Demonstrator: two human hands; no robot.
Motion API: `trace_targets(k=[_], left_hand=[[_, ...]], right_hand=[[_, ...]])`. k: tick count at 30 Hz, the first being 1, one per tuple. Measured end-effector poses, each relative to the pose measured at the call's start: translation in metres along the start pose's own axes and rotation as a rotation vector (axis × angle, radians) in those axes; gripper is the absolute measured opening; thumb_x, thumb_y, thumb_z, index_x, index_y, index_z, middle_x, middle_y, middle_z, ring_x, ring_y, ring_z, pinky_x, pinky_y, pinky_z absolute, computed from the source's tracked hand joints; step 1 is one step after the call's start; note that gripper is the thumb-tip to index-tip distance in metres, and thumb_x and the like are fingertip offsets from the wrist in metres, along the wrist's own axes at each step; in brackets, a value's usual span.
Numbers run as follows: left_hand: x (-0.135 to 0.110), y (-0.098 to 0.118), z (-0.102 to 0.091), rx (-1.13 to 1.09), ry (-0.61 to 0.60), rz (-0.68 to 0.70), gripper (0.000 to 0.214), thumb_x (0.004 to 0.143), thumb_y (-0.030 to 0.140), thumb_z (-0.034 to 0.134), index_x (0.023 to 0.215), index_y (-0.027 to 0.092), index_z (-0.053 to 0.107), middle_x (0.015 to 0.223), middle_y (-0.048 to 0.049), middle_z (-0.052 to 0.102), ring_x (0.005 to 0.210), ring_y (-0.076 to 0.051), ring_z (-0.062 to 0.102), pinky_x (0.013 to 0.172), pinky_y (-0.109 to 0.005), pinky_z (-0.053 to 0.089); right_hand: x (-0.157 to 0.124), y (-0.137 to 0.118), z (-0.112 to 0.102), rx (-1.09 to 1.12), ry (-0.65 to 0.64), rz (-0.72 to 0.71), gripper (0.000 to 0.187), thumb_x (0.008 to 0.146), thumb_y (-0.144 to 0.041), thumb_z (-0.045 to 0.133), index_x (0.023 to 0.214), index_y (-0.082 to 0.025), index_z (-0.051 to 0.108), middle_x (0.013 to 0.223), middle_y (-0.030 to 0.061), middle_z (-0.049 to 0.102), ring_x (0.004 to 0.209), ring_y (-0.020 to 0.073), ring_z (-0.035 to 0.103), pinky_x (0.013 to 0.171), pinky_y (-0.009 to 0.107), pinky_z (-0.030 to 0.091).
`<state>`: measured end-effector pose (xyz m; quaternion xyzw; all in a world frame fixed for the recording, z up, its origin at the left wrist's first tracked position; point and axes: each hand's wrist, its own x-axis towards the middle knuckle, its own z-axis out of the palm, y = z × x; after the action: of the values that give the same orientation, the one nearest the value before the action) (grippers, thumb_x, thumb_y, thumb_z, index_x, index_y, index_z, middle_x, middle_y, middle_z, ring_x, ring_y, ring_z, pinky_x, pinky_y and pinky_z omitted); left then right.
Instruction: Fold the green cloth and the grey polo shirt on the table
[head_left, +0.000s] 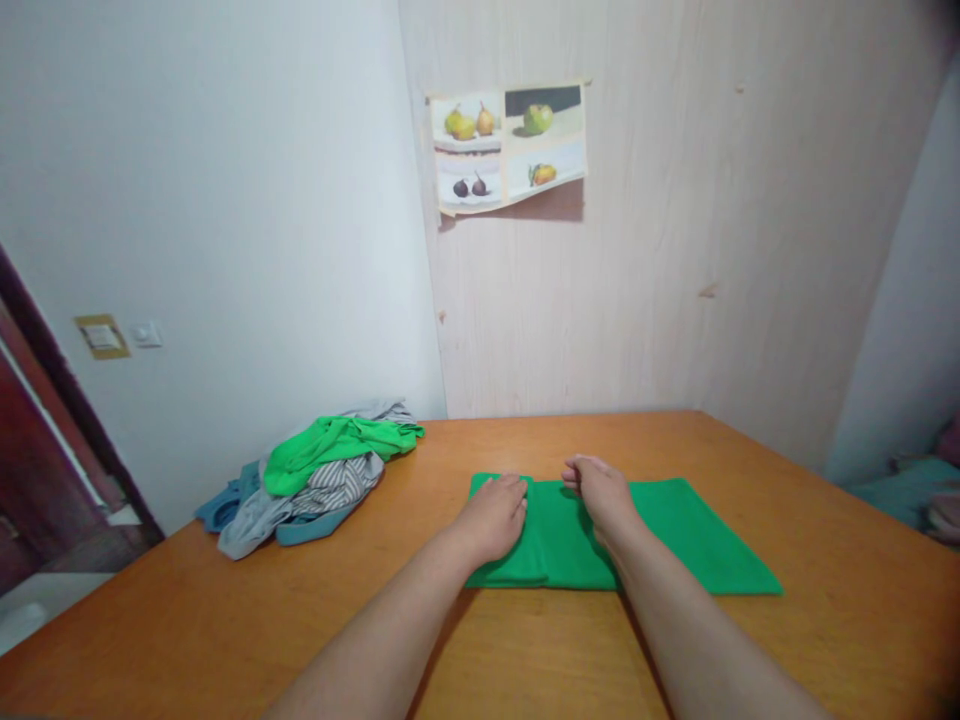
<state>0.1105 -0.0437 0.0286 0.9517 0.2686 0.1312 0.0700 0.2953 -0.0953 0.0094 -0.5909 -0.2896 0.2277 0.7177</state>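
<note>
A folded green cloth [697, 540] lies flat on the table in front of me, its left end doubled over into a thicker layer. My left hand [491, 518] rests palm down on that doubled part, fingers laid out along it. Over the middle of the cloth is my right hand [600, 492], turned on its side with its fingers loosely curled. I see nothing between those fingers, and the cloth beneath them lies flat. Part of the cloth is hidden under my hands and right forearm.
A heap of crumpled clothes, with a bright green garment [322, 452] and a striped one [341, 483], sits at the left of the wooden table [525, 660]. Walls stand behind the table. A sheet of fruit pictures [504, 150] hangs on the back wall.
</note>
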Motion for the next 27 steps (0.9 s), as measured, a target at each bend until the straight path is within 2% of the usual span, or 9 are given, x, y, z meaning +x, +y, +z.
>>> trace_targets(k=[4, 8, 20, 27], left_hand=[[0.000, 0.007, 0.010, 0.028, -0.109, -0.034, 0.053, 0.100, 0.037, 0.030, 0.146, 0.013, 0.045, 0.157, -0.0148, 0.034, 0.146, -0.029, 0.030, 0.117, -0.050, 0.029], [-0.003, 0.007, 0.015, 0.036, -0.142, -0.056, 0.059, 0.101, 0.042, 0.026, 0.151, 0.014, 0.038, 0.160, -0.0135, 0.027, 0.148, -0.029, 0.023, 0.119, -0.050, 0.023], [-0.002, 0.010, 0.017, 0.054, -0.139, -0.066, 0.058, 0.100, 0.043, 0.028, 0.151, 0.016, 0.039, 0.160, -0.0118, 0.028, 0.148, -0.029, 0.023, 0.119, -0.052, 0.021], [-0.002, 0.009, 0.018, 0.033, -0.098, -0.063, 0.055, 0.100, 0.041, 0.030, 0.148, 0.016, 0.043, 0.158, -0.0129, 0.031, 0.147, -0.030, 0.026, 0.118, -0.053, 0.023]], right_hand=[[-0.003, -0.002, 0.003, 0.024, -0.004, 0.002, 0.019, 0.075, -0.037, 0.057, 0.073, -0.019, 0.065, 0.065, 0.0041, 0.067, 0.065, 0.0180, 0.065, 0.064, 0.028, 0.052], [-0.005, -0.003, 0.004, 0.027, 0.000, 0.010, 0.019, 0.075, -0.037, 0.057, 0.072, -0.020, 0.065, 0.065, 0.0033, 0.067, 0.066, 0.0178, 0.065, 0.062, 0.028, 0.052], [-0.006, -0.003, 0.005, 0.009, -0.009, 0.026, 0.021, 0.073, -0.039, 0.057, 0.073, -0.020, 0.065, 0.065, 0.0031, 0.066, 0.066, 0.0170, 0.064, 0.063, 0.027, 0.051], [-0.008, -0.003, 0.007, 0.021, -0.012, 0.029, 0.016, 0.074, -0.033, 0.056, 0.072, -0.020, 0.065, 0.062, 0.0024, 0.065, 0.064, 0.0171, 0.063, 0.063, 0.027, 0.051]])
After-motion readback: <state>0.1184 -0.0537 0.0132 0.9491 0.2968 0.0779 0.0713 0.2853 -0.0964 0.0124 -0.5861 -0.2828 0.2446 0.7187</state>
